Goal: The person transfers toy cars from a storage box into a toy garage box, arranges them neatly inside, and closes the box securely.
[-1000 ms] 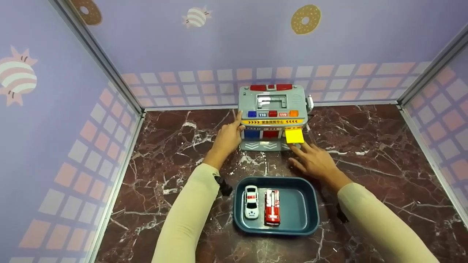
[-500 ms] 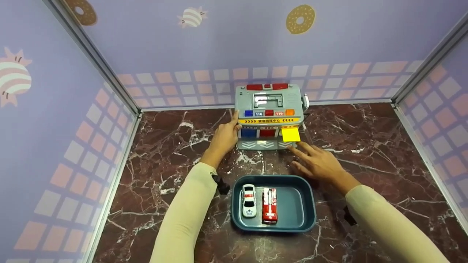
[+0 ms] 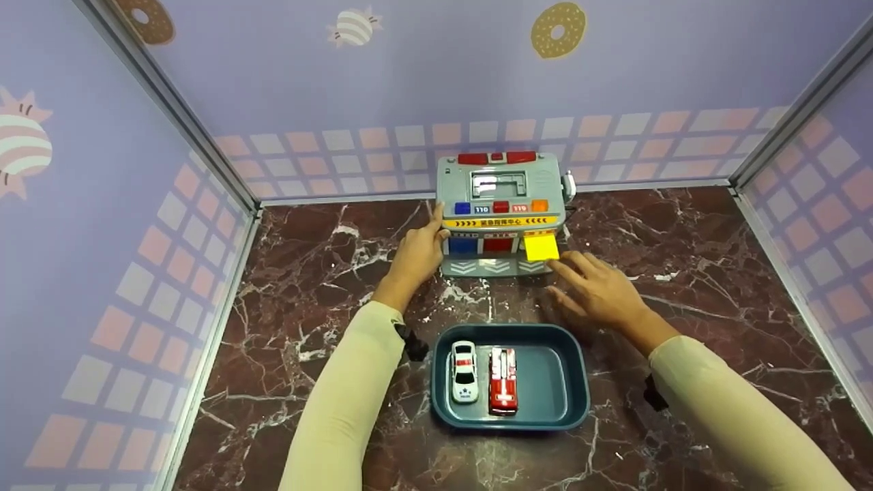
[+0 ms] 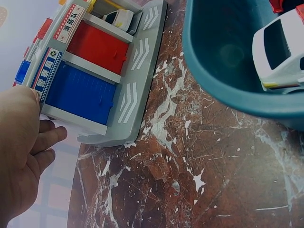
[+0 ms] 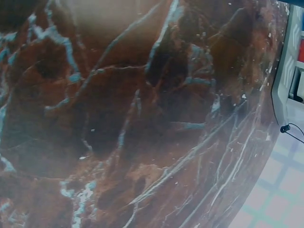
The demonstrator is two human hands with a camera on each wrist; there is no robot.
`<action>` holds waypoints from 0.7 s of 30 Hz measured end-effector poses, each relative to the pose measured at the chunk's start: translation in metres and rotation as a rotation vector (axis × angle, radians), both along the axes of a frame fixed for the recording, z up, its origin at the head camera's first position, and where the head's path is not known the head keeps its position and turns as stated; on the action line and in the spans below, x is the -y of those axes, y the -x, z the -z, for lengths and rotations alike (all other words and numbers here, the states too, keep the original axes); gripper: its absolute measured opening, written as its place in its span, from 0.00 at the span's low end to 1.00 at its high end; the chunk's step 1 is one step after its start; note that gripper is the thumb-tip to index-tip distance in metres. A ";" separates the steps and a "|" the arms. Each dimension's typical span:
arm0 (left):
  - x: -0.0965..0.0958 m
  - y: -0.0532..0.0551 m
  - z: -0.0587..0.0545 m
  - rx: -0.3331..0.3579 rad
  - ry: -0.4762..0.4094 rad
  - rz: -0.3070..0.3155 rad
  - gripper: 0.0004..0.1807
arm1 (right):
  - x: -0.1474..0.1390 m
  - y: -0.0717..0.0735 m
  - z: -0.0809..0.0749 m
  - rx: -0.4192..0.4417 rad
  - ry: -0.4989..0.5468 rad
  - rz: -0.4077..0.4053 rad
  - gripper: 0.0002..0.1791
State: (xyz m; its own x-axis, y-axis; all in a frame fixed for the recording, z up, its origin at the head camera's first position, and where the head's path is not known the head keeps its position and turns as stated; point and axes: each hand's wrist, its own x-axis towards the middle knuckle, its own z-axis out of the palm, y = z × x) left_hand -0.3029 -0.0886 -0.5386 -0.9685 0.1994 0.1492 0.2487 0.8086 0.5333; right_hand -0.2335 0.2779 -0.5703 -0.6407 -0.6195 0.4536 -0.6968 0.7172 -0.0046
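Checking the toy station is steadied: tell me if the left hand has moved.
No; the left hand stays against the toy station's left side.

Dark red marble tabletop [image 3: 682, 239] w/ white veins carries a grey toy rescue station [image 3: 501, 204] at the back edge & a teal tray [image 3: 576, 382] nearer the front, just apart from it.
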 end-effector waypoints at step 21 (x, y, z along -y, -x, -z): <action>0.002 0.002 0.002 0.008 0.010 0.007 0.35 | 0.016 0.037 -0.024 0.101 0.039 0.070 0.28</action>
